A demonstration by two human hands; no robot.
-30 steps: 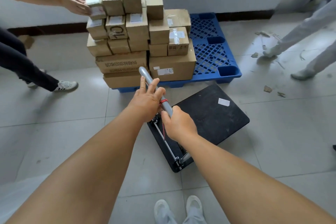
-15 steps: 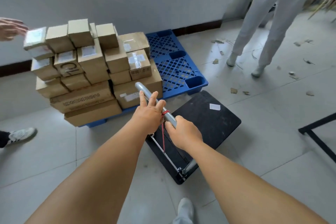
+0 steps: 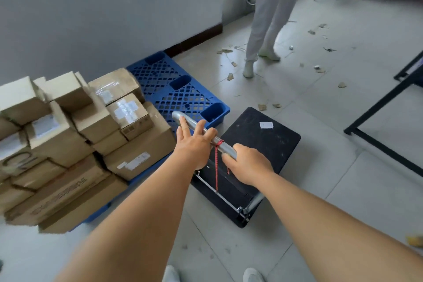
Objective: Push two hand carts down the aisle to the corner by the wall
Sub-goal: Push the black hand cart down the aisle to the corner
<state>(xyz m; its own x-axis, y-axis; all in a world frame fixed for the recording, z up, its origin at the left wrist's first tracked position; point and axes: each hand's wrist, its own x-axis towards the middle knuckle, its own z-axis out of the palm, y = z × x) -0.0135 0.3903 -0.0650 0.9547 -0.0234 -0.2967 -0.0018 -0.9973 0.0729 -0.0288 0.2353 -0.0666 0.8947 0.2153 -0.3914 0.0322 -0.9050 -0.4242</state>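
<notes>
Swinging rightward off the boxes point(image 3: 75, 142), view now showing open floor; right hand point(image 3: 248, 165) clamping the cart handle point(image 3: 201, 129), left hand point(image 3: 194, 146) pressing open-fingered, steering the black cart deck point(image 3: 258, 144) lying ahead.

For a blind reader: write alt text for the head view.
Both hands rest on the silver handle of an empty black hand cart: left hand open-fingered, right hand gripping. Stacked cardboard boxes on a blue pallet stand left.

Both hands point(image 3: 219, 155) on the handle point(image 3: 201, 130) of a black hand cart point(image 3: 263, 144).
</notes>
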